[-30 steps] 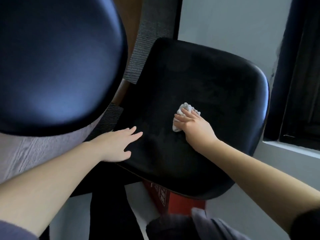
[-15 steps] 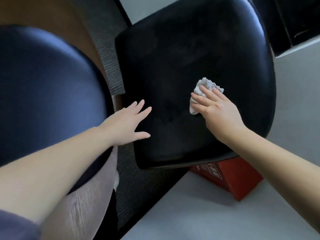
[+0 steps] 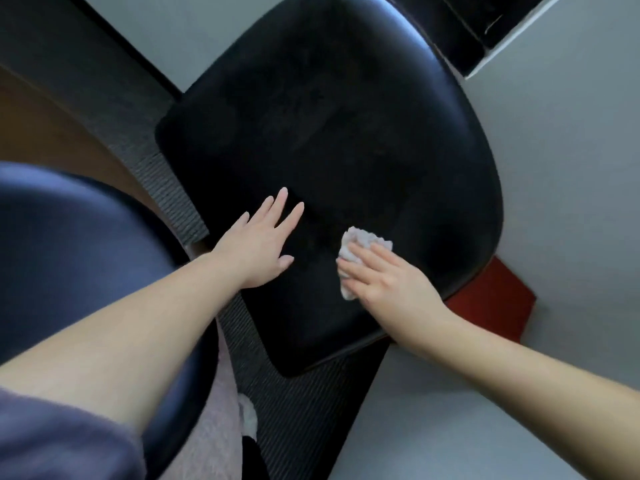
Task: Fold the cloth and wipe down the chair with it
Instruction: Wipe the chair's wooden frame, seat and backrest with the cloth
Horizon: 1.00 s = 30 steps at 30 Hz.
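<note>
The black chair seat (image 3: pixel 346 133) fills the middle of the view. A small bunched white cloth (image 3: pixel 363 242) lies on its near part. My right hand (image 3: pixel 384 282) presses the cloth down onto the seat with straight fingers laid over it; part of the cloth is hidden under the palm. My left hand (image 3: pixel 259 247) rests flat on the seat's left edge, fingers spread, a short way left of the cloth.
A rounded dark blue seat (image 3: pixel 69 254) sits at the left under my left forearm. A dark ribbed panel (image 3: pixel 166 181) runs between the two seats. A red box (image 3: pixel 491 306) sits below the chair at the right. Pale floor (image 3: pixel 450 427) lies bottom right.
My right hand has slid the cloth toward the near edge of the seat and closer to my left hand. The camera has swung, so the seat looks rotated.
</note>
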Each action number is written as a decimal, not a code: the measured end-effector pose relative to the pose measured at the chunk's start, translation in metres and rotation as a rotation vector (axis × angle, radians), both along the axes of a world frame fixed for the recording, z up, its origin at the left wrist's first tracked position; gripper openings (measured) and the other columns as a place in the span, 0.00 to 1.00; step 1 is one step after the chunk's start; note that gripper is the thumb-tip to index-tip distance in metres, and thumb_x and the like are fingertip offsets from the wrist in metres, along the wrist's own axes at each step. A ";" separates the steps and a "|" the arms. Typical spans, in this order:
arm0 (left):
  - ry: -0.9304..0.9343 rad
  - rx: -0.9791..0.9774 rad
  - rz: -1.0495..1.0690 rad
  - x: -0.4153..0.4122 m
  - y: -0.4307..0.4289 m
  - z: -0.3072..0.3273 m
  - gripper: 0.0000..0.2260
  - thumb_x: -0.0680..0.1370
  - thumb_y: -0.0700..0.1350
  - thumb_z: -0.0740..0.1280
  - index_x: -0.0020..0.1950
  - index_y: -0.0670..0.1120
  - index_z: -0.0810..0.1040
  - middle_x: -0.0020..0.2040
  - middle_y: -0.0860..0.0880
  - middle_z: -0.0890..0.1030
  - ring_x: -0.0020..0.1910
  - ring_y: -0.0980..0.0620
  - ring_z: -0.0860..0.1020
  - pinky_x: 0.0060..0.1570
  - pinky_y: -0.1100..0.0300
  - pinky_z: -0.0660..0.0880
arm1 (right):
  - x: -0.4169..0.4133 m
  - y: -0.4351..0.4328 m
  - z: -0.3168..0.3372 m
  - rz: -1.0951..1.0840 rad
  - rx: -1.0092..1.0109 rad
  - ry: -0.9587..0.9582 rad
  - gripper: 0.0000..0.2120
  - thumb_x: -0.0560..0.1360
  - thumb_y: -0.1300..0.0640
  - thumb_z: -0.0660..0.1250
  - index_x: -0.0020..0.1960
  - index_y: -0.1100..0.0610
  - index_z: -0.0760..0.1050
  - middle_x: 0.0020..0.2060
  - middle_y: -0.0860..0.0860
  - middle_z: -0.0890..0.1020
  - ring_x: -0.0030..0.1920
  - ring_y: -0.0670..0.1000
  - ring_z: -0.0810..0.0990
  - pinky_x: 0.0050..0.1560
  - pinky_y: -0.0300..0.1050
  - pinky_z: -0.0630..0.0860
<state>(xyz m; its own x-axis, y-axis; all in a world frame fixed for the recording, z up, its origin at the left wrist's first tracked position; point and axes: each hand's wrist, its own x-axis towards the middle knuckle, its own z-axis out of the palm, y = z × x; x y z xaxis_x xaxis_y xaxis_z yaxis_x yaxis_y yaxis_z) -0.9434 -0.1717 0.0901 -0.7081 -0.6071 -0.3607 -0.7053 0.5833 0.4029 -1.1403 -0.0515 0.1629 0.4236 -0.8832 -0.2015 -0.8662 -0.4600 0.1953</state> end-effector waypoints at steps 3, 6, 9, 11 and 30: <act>0.024 0.005 -0.082 0.008 -0.004 -0.003 0.37 0.81 0.52 0.60 0.80 0.53 0.36 0.79 0.48 0.33 0.80 0.49 0.41 0.77 0.49 0.53 | -0.016 -0.027 0.036 -0.244 -0.238 -0.023 0.20 0.80 0.62 0.51 0.56 0.62 0.81 0.61 0.57 0.80 0.66 0.60 0.74 0.69 0.56 0.64; 0.051 -0.059 -0.167 0.009 -0.007 -0.005 0.37 0.81 0.52 0.60 0.80 0.53 0.37 0.79 0.48 0.33 0.80 0.49 0.41 0.76 0.49 0.53 | -0.002 0.002 0.017 -0.304 -0.412 0.014 0.21 0.83 0.62 0.48 0.58 0.63 0.80 0.61 0.57 0.79 0.66 0.61 0.74 0.69 0.57 0.65; 0.053 -0.103 -0.241 0.009 -0.008 -0.009 0.38 0.81 0.52 0.60 0.80 0.53 0.36 0.79 0.47 0.32 0.80 0.49 0.42 0.76 0.49 0.53 | 0.037 0.053 -0.037 -0.177 -0.209 0.068 0.17 0.79 0.63 0.55 0.55 0.62 0.82 0.59 0.56 0.81 0.64 0.60 0.76 0.66 0.58 0.68; 0.041 -0.133 -0.281 0.006 -0.008 -0.013 0.39 0.81 0.53 0.61 0.79 0.52 0.35 0.79 0.45 0.31 0.80 0.49 0.42 0.76 0.49 0.54 | 0.032 0.054 -0.034 -0.190 -0.153 0.022 0.17 0.78 0.62 0.55 0.56 0.62 0.81 0.60 0.55 0.80 0.65 0.59 0.75 0.66 0.56 0.66; 0.058 -0.355 -0.344 0.034 -0.013 -0.077 0.48 0.75 0.52 0.70 0.77 0.51 0.34 0.78 0.43 0.34 0.80 0.42 0.45 0.74 0.44 0.58 | 0.052 0.062 -0.066 -0.354 -0.411 -0.031 0.16 0.83 0.64 0.54 0.60 0.64 0.79 0.62 0.57 0.78 0.68 0.60 0.72 0.70 0.58 0.65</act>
<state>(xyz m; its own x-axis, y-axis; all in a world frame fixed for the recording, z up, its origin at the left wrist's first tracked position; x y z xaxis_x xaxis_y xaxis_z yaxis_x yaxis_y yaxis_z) -0.9096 -0.1851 0.0134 -0.9016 -0.4131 -0.1284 -0.4304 0.8865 0.1699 -1.0881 0.0104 0.0966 0.0864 -0.9763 0.1985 -0.9626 -0.0305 0.2693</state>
